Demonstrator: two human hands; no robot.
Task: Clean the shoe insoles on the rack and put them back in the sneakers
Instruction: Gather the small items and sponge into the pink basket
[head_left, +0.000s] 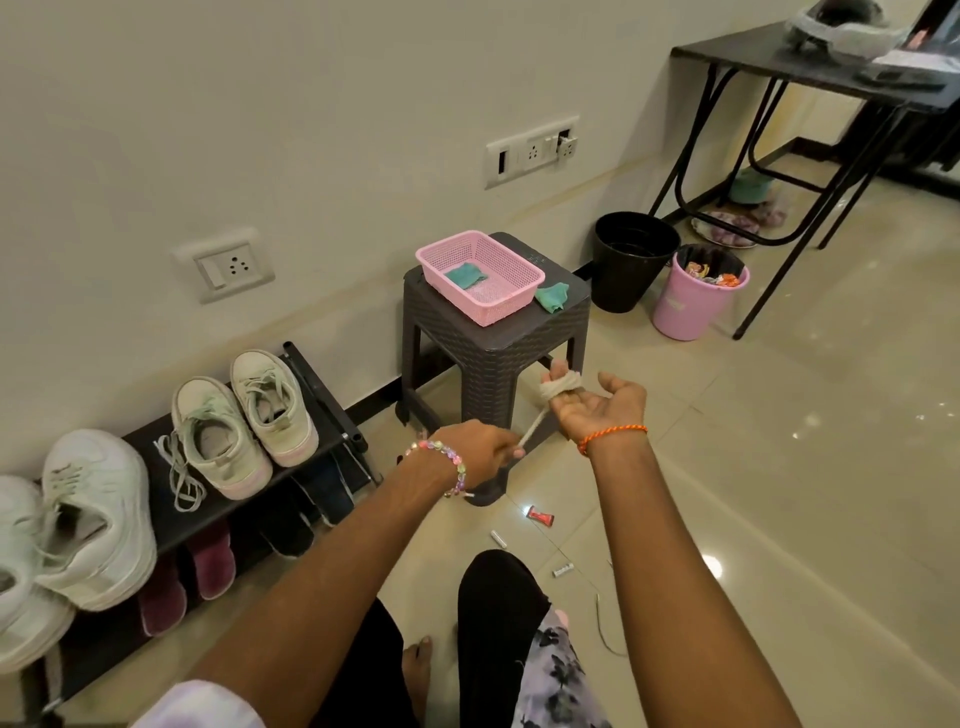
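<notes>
Beside the shoe rack (332, 410), a stool (493, 353) bears a pink basket (480, 278).

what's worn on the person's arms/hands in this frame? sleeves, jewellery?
Both forearms are bare. The left hand has a bracelet of pastel multicoloured beads at the wrist. The right hand has a thin orange braided thread at the wrist. No gloves or rings visible.

Pink basket (511, 306) on dark stool (488, 353), black bin (626, 270) beside pink bin (685, 306).
</notes>
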